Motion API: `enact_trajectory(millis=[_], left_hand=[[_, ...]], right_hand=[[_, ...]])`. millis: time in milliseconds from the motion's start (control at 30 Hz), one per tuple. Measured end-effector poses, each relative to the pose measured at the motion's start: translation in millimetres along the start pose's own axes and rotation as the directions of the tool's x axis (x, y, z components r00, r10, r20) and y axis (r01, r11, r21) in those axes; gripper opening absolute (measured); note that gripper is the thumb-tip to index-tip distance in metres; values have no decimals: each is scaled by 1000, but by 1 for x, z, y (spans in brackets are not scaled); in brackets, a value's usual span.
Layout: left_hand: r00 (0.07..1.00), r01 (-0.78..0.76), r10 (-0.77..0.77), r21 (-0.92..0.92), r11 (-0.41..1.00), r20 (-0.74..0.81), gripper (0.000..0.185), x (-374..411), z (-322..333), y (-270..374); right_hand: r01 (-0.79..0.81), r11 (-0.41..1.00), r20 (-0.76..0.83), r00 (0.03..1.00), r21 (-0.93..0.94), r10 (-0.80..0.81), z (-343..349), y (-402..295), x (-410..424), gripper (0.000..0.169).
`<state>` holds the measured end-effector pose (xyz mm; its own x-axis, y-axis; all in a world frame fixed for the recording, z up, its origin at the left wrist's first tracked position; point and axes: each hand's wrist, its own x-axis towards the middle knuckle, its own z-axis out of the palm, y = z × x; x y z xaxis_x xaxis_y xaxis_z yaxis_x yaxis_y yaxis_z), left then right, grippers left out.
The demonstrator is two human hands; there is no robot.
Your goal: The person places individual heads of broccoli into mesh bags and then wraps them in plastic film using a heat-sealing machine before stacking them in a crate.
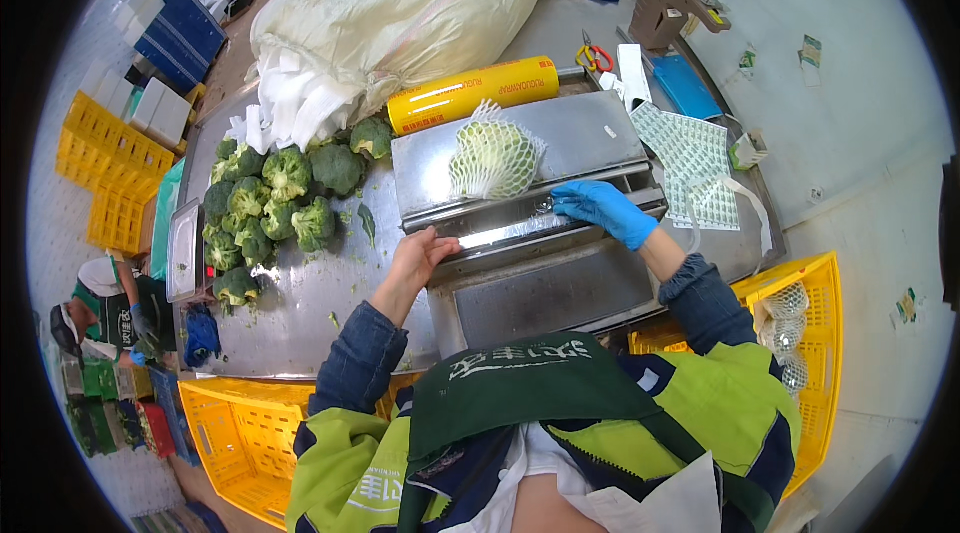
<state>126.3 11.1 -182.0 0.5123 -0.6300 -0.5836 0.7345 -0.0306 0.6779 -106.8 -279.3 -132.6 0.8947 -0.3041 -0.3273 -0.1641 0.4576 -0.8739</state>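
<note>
A film-wrapping machine (525, 139) with a metal top stands before me. Clear plastic film (510, 230) stretches along its front slot, shiny and creased. At the slot's left end is my bare left hand (412, 263), its fingertips at the film's edge; whether they pinch it is hidden. My right hand (604, 212), in a blue glove, has its bent fingers on the film farther right. A broccoli head (496, 156) in a white foam net rests on the machine top, just beyond the slot. Behind it lies a yellow film roll (472, 94).
Broccoli heads (274, 206) pile up at left beside a scale (186, 251). A big white sack (405, 0) spills foam nets (307, 94). Scissors (594, 56) and label sheets (686, 161) lie at right. Yellow crates (247, 443) stand below; a co-worker (112, 308) is far left.
</note>
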Motion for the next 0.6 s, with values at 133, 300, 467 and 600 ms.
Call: enact_trajectory(millis=[133, 300, 467, 600], left_hand=[[972, -173, 144, 154, 973, 186, 16, -38, -29, -1], [932, -180, 30, 390, 903, 362, 13, -143, -31, 23], [643, -674, 550, 53, 737, 532, 25, -125, 14, 96], [619, -785, 568, 413, 461, 542, 92, -12, 82, 118]], right_hand=[[-51, 966, -130, 991, -253, 18, -9, 7, -23, 32], [-79, 733, -19, 996, -676, 90, 18, -67, -129, 22], [273, 716, 12, 938, -642, -346, 41, -134, -115, 32], [577, 184, 387, 719, -796, -577, 28, -100, 41, 84]])
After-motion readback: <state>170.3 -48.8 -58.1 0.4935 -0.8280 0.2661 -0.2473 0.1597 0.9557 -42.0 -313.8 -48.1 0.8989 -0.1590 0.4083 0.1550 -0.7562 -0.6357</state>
